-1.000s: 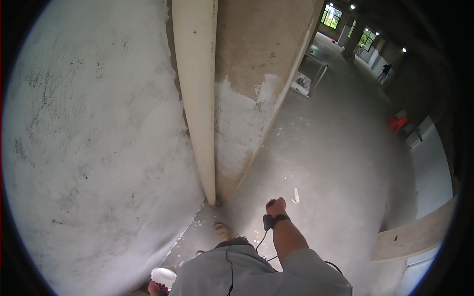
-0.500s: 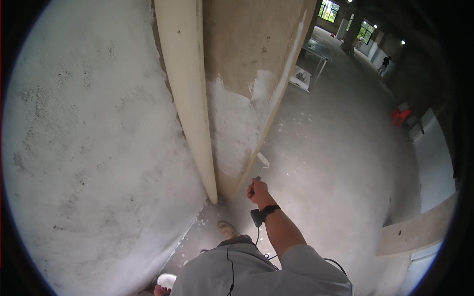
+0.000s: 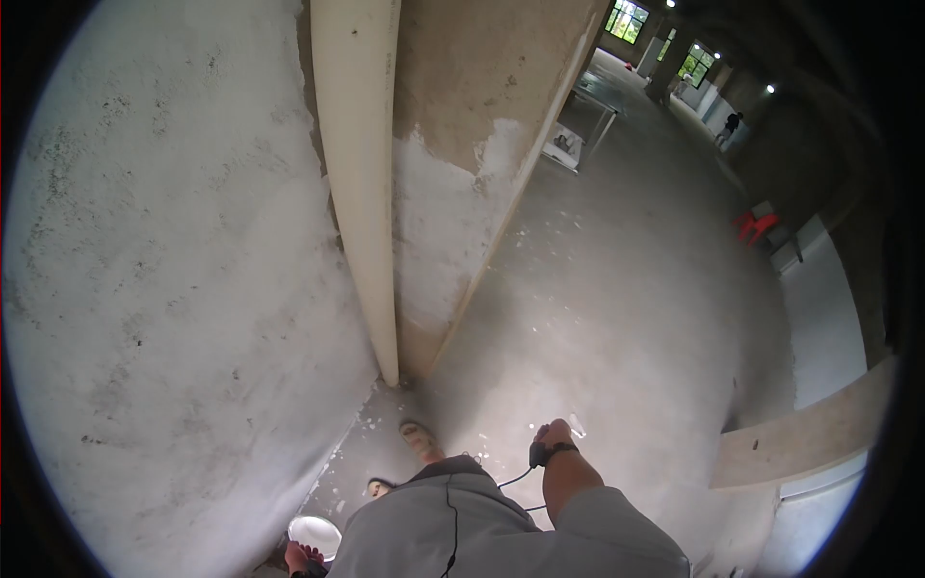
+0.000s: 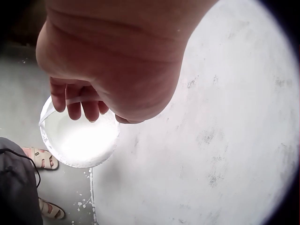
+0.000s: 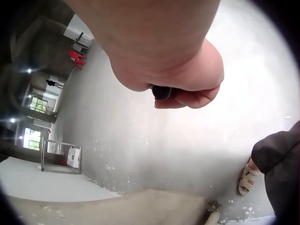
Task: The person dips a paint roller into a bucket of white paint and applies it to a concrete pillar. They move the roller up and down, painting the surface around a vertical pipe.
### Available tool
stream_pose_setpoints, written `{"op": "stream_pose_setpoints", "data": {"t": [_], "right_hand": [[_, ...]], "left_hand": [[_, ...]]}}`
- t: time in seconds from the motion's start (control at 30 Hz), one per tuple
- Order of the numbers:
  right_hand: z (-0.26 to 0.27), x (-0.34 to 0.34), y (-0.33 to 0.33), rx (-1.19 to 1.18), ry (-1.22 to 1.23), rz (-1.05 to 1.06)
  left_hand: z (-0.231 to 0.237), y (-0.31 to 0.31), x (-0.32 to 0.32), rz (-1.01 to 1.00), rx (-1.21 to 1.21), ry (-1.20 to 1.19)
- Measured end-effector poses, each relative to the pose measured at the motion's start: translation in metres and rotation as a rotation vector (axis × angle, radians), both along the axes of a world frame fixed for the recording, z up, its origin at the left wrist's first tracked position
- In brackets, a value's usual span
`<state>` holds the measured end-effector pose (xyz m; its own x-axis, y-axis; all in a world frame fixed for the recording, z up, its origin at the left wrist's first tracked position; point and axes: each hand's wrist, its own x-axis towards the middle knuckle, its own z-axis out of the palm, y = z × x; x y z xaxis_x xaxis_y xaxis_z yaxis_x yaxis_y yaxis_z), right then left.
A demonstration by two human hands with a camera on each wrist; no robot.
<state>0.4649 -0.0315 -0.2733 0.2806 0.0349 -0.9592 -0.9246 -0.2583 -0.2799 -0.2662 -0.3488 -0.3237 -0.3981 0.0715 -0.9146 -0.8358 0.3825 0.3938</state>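
My left hand [image 4: 112,70] holds the handle strap of a white bucket [image 4: 82,140] with curled fingers; bright white contents fill much of the view inside it. In the head view the same hand [image 3: 305,557] is at the bottom left, beside the bucket [image 3: 316,536]. My right hand [image 5: 187,75] grips a dark handle [image 5: 161,92], its end showing under the palm. Just beyond the right hand [image 3: 553,434] in the head view, a white roller [image 3: 577,425] shows small against the floor.
A whitish wall [image 3: 173,289] fills the left, with a cream vertical pipe [image 3: 361,173] in the corner beside a partly coated brown wall [image 3: 462,87]. A metal-framed stand [image 3: 568,144], red chair [image 3: 756,226] and distant person [image 3: 730,125] are on the right. A wooden board [image 3: 800,429] lies lower right.
The right hand and roller went forward toward the brown wall's edge, then came back down and right. The left hand still holds the bucket low at the left. The head view shifted slightly.
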Motion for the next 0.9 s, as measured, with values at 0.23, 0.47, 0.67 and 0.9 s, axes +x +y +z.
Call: {"op": "stream_pose_setpoints", "data": {"t": [0.23, 0.47, 0.67, 0.9], "right_hand": [[0.045, -0.003, 0.009, 0.169, -0.082, -0.200], [0.104, -0.105, 0.177, 0.499, 0.144, -0.032], [0.166, -0.199, 0.235, 0.536, 0.009, 0.673], [0.155, -0.186, 0.209, 0.508, -0.046, 0.637]], "left_hand": [[0.009, 0.021, 0.012, -0.012, 0.002, 0.020], [0.018, 0.021, -0.008, -0.004, -0.004, 0.129], [0.060, 0.031, -0.025, 0.013, -0.024, 0.181], [0.070, 0.032, -0.002, 0.019, -0.073, 0.152]]}}
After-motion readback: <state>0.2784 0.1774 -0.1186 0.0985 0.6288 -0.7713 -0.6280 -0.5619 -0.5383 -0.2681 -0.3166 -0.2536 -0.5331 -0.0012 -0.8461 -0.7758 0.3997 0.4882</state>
